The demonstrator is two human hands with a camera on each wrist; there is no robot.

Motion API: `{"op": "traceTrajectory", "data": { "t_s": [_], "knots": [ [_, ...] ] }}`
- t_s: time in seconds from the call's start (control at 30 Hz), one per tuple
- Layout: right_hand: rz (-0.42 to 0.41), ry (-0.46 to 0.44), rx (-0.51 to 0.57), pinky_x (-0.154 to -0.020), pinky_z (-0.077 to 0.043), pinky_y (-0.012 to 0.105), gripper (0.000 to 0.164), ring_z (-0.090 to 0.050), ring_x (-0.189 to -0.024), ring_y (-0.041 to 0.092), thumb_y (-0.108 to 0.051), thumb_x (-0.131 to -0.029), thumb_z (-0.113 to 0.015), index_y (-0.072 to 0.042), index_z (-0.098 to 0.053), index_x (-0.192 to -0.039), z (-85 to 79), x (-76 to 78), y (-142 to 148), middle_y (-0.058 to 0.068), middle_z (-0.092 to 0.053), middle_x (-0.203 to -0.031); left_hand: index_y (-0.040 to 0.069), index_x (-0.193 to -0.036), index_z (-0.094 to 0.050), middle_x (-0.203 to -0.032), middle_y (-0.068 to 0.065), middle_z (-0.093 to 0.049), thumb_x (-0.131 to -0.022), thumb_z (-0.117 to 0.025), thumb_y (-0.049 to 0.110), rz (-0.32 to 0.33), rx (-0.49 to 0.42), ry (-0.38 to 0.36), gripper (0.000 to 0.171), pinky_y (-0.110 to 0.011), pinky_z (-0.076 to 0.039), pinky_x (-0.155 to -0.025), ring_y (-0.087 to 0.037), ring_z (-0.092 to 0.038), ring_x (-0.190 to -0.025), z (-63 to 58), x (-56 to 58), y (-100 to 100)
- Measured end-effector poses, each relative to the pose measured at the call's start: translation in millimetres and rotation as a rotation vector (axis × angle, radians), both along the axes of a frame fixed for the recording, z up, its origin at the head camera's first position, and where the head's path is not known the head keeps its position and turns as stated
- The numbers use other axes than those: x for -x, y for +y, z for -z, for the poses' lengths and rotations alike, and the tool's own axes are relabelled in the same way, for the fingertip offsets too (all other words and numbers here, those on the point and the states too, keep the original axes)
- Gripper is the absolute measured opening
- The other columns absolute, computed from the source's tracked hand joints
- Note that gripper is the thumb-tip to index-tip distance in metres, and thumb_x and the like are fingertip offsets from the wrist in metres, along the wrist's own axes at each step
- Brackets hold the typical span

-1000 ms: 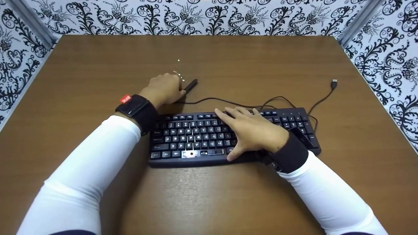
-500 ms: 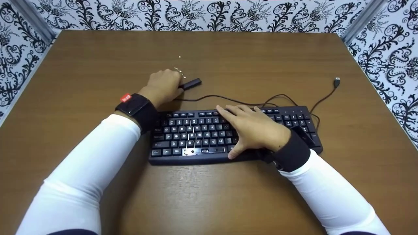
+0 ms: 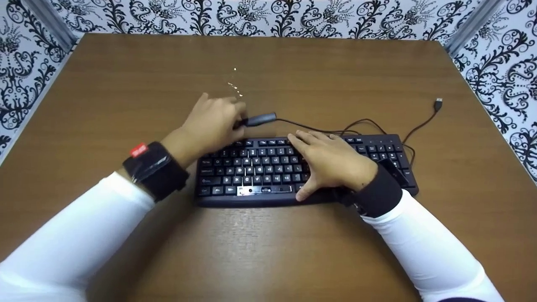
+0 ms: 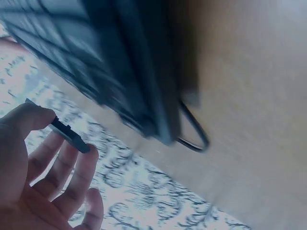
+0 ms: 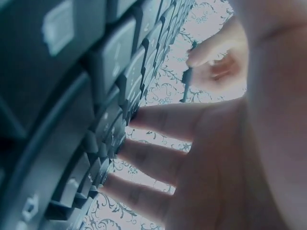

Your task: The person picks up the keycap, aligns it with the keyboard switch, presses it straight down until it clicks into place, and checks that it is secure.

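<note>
A black space bar keycap (image 3: 262, 119) is pinched between the thumb and fingers of my left hand (image 3: 214, 121), just behind the keyboard (image 3: 256, 202). Small clips stick out along one edge of the keycap (image 4: 69, 135) in the left wrist view. On the keyboard's front row, a shiny bare slot (image 3: 264, 190) shows where a long key sits. My right hand (image 3: 331, 163) lies across the keyboard right of its middle, fingers spread toward the back rows and thumb at the front edge. In the right wrist view its fingertips meet the keys (image 5: 115, 129).
The keyboard's thin black cable (image 3: 308, 126) loops behind it and runs right to a USB plug (image 3: 438, 103). Small bright specks (image 3: 235, 87) show on the wooden table (image 3: 335, 75) beyond the left hand. Patterned black and white walls (image 3: 285, 16) border the table.
My left hand has moved toward the keyboard and slightly right, turning the space bar keycap more level. The right hand stays in place on the keyboard.
</note>
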State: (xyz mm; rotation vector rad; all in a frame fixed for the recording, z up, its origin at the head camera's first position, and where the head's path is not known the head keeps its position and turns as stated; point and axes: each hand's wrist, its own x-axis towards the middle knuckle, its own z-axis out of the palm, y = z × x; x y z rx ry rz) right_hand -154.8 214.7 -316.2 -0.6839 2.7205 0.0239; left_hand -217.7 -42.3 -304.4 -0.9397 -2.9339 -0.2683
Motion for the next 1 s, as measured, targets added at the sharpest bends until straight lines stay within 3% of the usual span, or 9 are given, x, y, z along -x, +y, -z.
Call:
{"op": "traceTrajectory", "data": {
  "t_s": [0.27, 0.47, 0.73, 1.0],
  "knots": [
    [0.014, -0.001, 0.026, -0.117, -0.027, 0.066, 0.142, -0.022, -0.152, 0.038, -0.075, -0.053, -0.083, -0.011, -0.017, -0.161, 3.8, -1.6, 3, 0.015, -0.022, -0.166, 0.013, -0.103, -0.072, -0.103, -0.007, -0.072, -0.089, -0.073, 0.024, 0.145, -0.036, 0.053, 0.019, -0.072, -0.039, -0.105, -0.03, -0.071, -0.092, 6.0, -50.5, 5],
    [-0.003, 0.018, 0.024, -0.117, -0.029, 0.065, 0.142, -0.024, -0.152, 0.038, -0.075, -0.052, -0.083, -0.011, -0.019, -0.161, 1.4, -1.0, 1, 0.015, -0.024, -0.165, 0.014, -0.098, -0.073, -0.095, -0.004, -0.072, -0.086, -0.076, 0.026, 0.228, -0.01, 0.101, 0.017, -0.06, -0.052, -0.091, -0.025, -0.07, -0.083, 9.4, -77.6, 12],
    [-0.014, 0.013, 0.017, -0.116, -0.028, 0.066, 0.141, -0.023, -0.152, 0.037, -0.075, -0.054, -0.082, -0.009, -0.018, -0.161, 0.1, -1.4, 0, 0.015, -0.024, -0.166, 0.015, -0.096, -0.075, -0.091, -0.006, -0.073, -0.086, -0.076, 0.029, 0.264, 0.071, 0.119, 0.017, -0.049, -0.054, -0.08, -0.026, -0.07, -0.081, 20.5, -93.6, 22],
    [-0.004, 0.002, 0.005, -0.116, -0.026, 0.068, 0.142, -0.022, -0.152, 0.038, -0.076, -0.053, -0.082, -0.01, -0.017, -0.161, 0.7, -0.6, 0, 0.016, -0.022, -0.166, 0.016, -0.091, -0.078, -0.088, -0.005, -0.071, -0.086, -0.078, 0.025, 0.262, 0.05, 0.163, 0.01, -0.046, -0.057, -0.078, -0.025, -0.068, -0.081, 27.1, -100.0, 19]
  ]
}}
